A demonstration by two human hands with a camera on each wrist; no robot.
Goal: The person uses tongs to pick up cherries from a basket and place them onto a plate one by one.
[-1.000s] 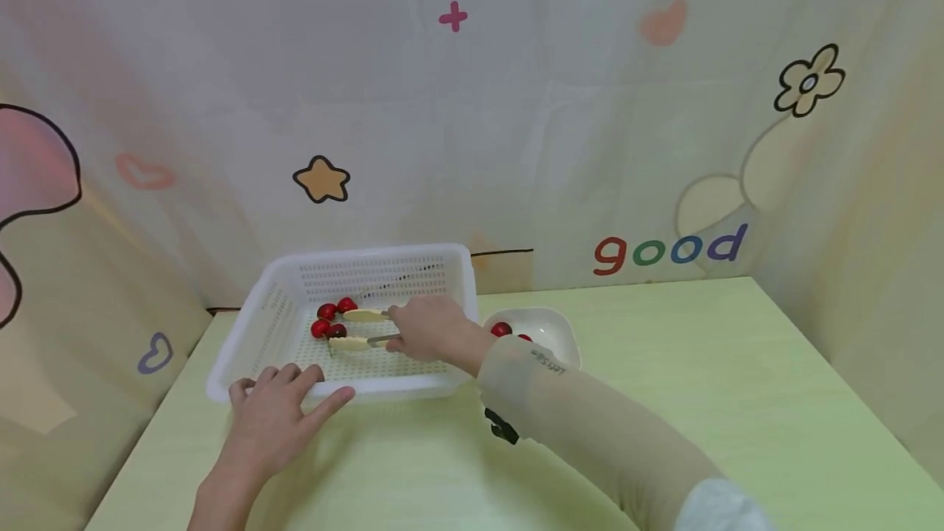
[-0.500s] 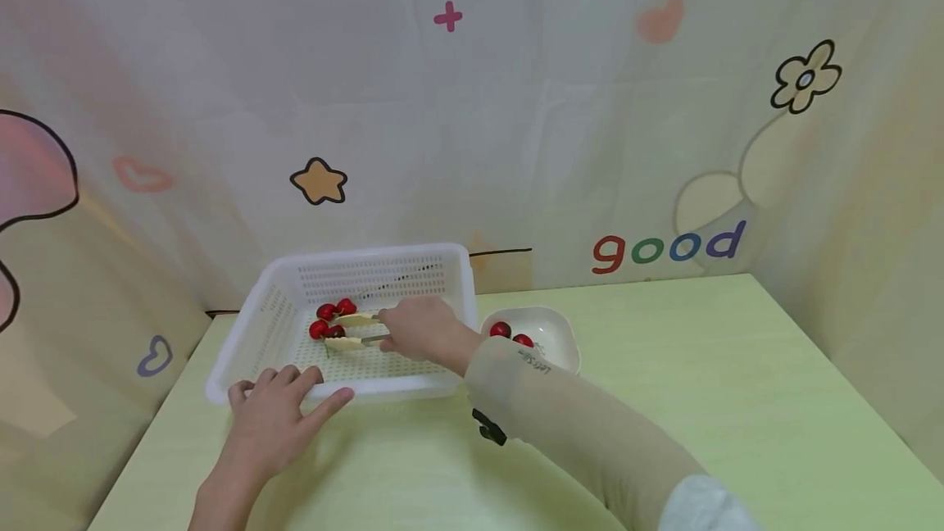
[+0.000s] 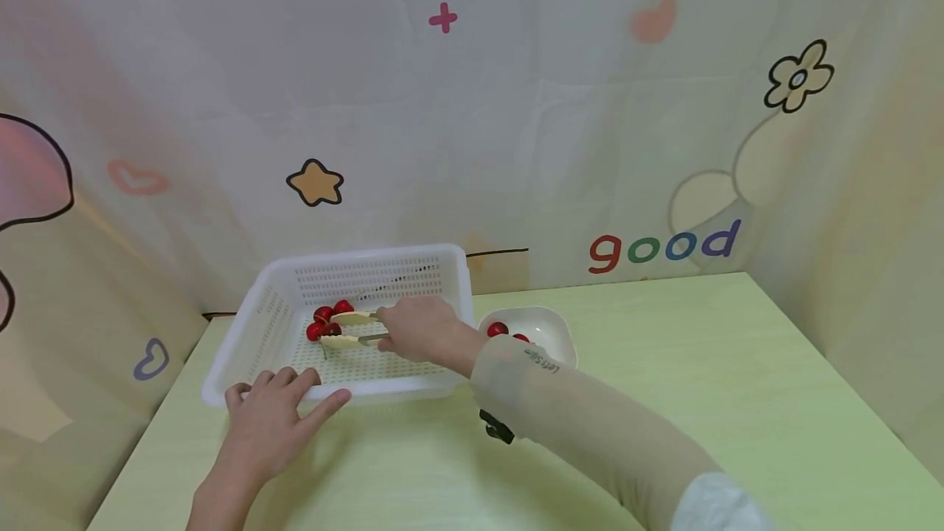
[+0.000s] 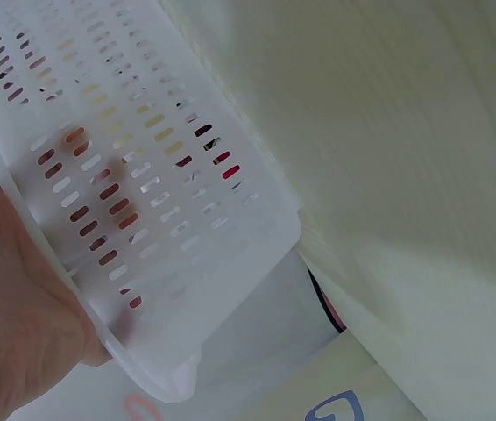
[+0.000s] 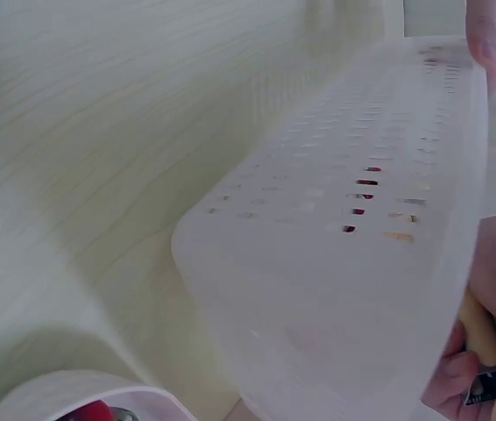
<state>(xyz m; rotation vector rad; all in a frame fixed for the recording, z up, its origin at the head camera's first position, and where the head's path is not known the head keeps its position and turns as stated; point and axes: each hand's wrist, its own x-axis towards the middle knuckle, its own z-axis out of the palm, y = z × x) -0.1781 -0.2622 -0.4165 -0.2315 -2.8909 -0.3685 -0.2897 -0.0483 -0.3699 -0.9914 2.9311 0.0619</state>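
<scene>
In the head view my left hand [image 3: 269, 424] grips the near rim of a white slotted plastic basket [image 3: 424, 386], with its fingers over the rim and the thumb spread to the right. Those fingers show through the slots in the left wrist view. Reaching into the basket, my right hand [image 3: 424, 328] holds tongs [image 3: 352, 319] with pale yellow tips. The tongs' tips are spread apart, one on each side of a dark red cherry [image 3: 332, 330]. Several red cherries [image 3: 323, 315] cluster there, one with a stem hanging toward the near side.
Right of the basket stands a small white bowl [image 3: 562, 338] with red cherries [image 3: 497, 329] in it, partly behind my right sleeve [image 3: 590, 420]. A printed curtain [image 3: 531, 146] hangs behind the pale green table [image 3: 664, 351].
My right hand has moved slightly left, bringing the tongs' tips in around the dark cherry. The left hand keeps its place on the rim. The head view has shifted a little.
</scene>
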